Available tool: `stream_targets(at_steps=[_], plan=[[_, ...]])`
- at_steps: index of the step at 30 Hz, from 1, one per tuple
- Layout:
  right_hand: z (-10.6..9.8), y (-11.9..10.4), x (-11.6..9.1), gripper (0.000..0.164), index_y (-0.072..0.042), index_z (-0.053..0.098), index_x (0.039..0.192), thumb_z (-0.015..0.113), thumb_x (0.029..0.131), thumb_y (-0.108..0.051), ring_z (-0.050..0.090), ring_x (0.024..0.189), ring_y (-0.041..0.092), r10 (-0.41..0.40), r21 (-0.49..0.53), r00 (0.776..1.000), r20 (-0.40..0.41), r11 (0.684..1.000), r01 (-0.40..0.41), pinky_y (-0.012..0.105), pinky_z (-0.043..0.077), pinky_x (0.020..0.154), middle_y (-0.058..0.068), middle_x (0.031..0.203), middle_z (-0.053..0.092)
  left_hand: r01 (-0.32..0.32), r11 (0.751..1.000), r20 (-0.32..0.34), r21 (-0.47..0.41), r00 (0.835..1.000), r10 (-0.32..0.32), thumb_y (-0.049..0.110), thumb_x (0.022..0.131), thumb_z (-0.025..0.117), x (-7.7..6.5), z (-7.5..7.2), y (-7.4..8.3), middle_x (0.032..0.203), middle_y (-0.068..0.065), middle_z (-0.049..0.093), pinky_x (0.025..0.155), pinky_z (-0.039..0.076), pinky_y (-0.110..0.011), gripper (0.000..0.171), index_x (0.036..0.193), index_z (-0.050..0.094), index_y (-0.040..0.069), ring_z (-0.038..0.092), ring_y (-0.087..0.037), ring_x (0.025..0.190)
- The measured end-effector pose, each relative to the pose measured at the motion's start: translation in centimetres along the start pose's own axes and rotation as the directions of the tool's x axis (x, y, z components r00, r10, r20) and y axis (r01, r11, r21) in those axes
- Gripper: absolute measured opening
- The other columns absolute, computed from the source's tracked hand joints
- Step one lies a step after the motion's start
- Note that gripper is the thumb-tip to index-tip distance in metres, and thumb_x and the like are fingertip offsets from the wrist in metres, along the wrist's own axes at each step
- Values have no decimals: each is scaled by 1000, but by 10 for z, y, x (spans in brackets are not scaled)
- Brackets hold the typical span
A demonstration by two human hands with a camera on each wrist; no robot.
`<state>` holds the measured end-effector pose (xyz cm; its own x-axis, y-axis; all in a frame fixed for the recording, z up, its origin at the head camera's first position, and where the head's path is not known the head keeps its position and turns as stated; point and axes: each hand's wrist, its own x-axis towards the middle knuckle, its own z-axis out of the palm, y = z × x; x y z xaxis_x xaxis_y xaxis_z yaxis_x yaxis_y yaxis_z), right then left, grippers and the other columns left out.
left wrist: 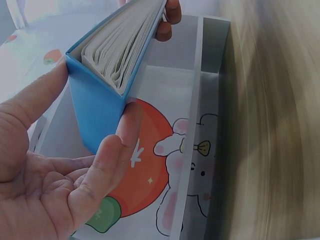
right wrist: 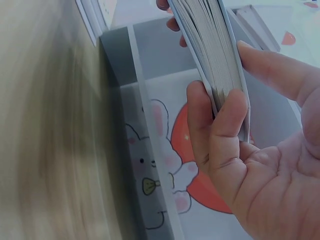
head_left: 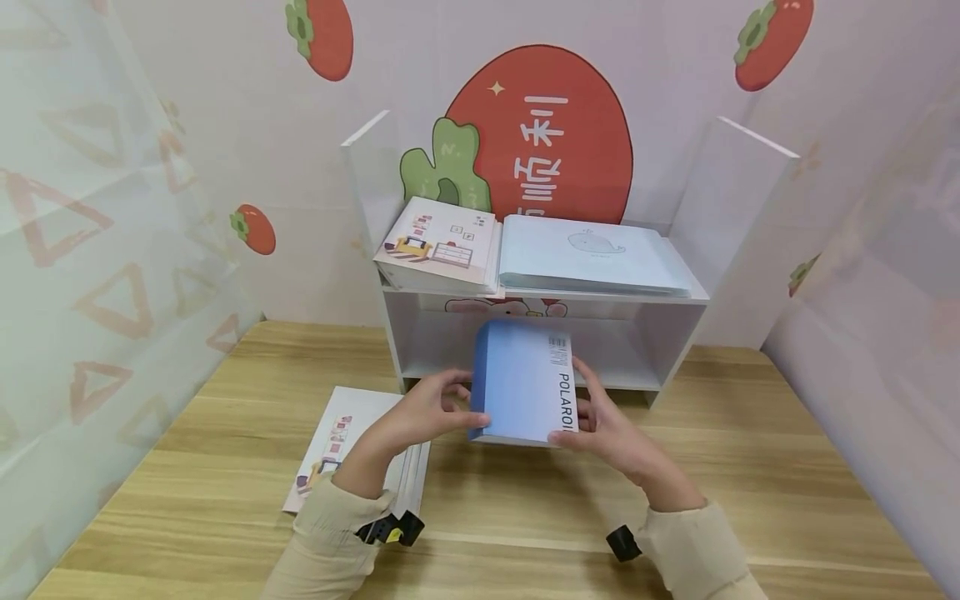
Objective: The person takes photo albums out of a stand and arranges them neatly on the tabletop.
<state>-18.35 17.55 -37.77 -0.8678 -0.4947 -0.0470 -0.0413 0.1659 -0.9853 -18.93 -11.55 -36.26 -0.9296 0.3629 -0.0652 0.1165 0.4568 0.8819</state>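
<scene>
Both hands hold up a thick blue photo album (head_left: 521, 383) with "POLAROI" lettering on its cover, in front of the white shelf. My left hand (head_left: 431, 408) grips its spine side, thumb at the near corner and fingers underneath. On the opposite side my right hand (head_left: 611, 429) pinches the album's edge between thumb and fingers. In the left wrist view the blue spine (left wrist: 95, 105) and page ends show between thumb and fingers. The right wrist view shows the thick block of pages (right wrist: 212, 50) with fingers curled around it.
The white two-level shelf (head_left: 682, 296) stands at the back of the wooden table (head_left: 225, 442). Its upper level bears white albums with a room drawing (head_left: 438, 242) and pale blue ones with a whale (head_left: 592, 254). More white albums (head_left: 352, 421) lie on the table under my left forearm.
</scene>
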Motion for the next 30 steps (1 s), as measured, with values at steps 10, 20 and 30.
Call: stream_targets(at_steps=[10, 20, 30], plan=[[12, 5, 2, 114, -19, -15, 158, 74, 88, -4, 68, 106, 25, 0, 11, 1000, 14, 1000, 0, 26, 56, 84, 35, 130, 57, 14, 1000, 21, -4, 1000, -14, 29, 85, 79, -11, -6, -6, 116, -13, 61, 87, 54, -36, 77, 145, 43, -4, 63, -22, 104], [24, 9, 4, 114, -19, -14, 158, 74, 87, -4, 69, 105, 28, 21, 5, 1000, 11, 1000, -21, 26, 56, 84, 33, 127, 60, 45, 999, 30, 22, 999, -45, 29, 84, 80, -18, -10, -13, 112, -12, 62, 85, 55, -38, 76, 143, 45, -4, 63, -24, 103], [38, 8, 7, 113, -21, -10, 159, 75, 86, -5, 69, 102, 25, 88, -19, 996, -13, 996, -88, 29, 57, 86, 26, 124, 63, 74, 997, 46, 6, 996, -74, 31, 84, 80, -25, -14, -24, 113, -11, 61, 92, 53, -43, 79, 144, 44, -5, 63, -31, 113]])
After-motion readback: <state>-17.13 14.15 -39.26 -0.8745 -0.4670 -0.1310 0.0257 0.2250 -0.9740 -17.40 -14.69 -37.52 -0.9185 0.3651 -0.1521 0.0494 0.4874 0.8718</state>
